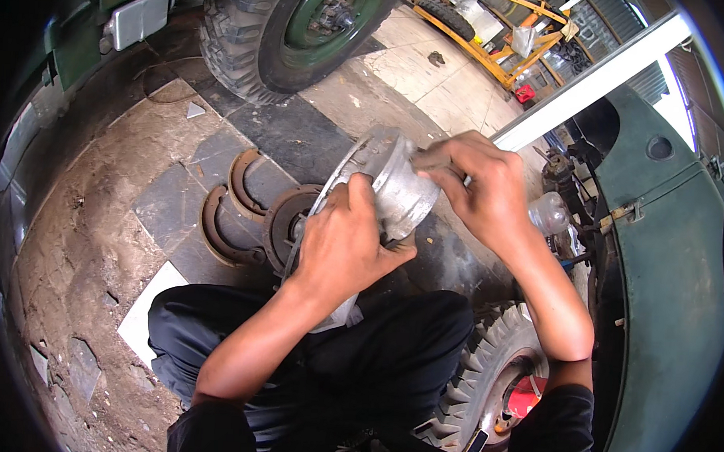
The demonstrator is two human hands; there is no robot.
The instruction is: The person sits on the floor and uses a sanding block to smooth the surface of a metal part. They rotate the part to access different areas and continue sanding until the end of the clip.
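Observation:
A silvery cast-metal housing (403, 191), round with a wide flange, is tilted above my lap. My left hand (341, 241) grips its near side, with the thumb up on the metal and other fingers underneath. My right hand (475, 178) is closed in a pinch at the housing's far right rim. Whatever may be between those fingertips is hidden. Left of the housing, two rusty curved brake shoes (212, 225) lie on dark floor tiles. A round brown part (281, 223) sits beside them, partly covered by the flange.
A green vehicle's wheel (305, 33) stands ahead. A loose tyre (484, 382) with a red can (525, 397) in it lies by my right knee. A green body panel (672, 237) rises at the right, near a clear plastic bottle (548, 212). Broken ground (82, 256) spreads left.

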